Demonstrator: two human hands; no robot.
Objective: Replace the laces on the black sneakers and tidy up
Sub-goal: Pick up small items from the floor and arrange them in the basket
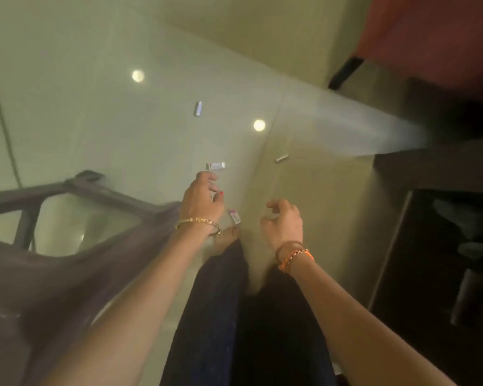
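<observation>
On the pale glossy floor [101,112] ahead of the person, four small scraps are seen scattered: one [215,166] just beyond the left hand, one [234,216] near a bare foot [227,238], one [198,108] further off, and one [281,158] to the right. They are judged to be wrappers or tags left from the lacing work, though blur prevents a sure reading. No black sneakers and no laces are shown anywhere in view, so their whereabouts cannot be told.

The left hand [201,201], marked by a gold bangle [198,222], is stretched downward with its fingers loosely curled and nothing held; it is probably being lowered toward the nearest scrap so that the tidying can be carried out. The right hand [283,221], with beaded bracelets [293,256] at the wrist, is likewise empty and relaxed, fingers slightly bent, kept apart from the left as if readied for another scrap.

Dark trousers [221,302] are seen below the arms. A brown plastic chair [67,213] stands to the left, dark furniture [444,246] to the right
</observation>
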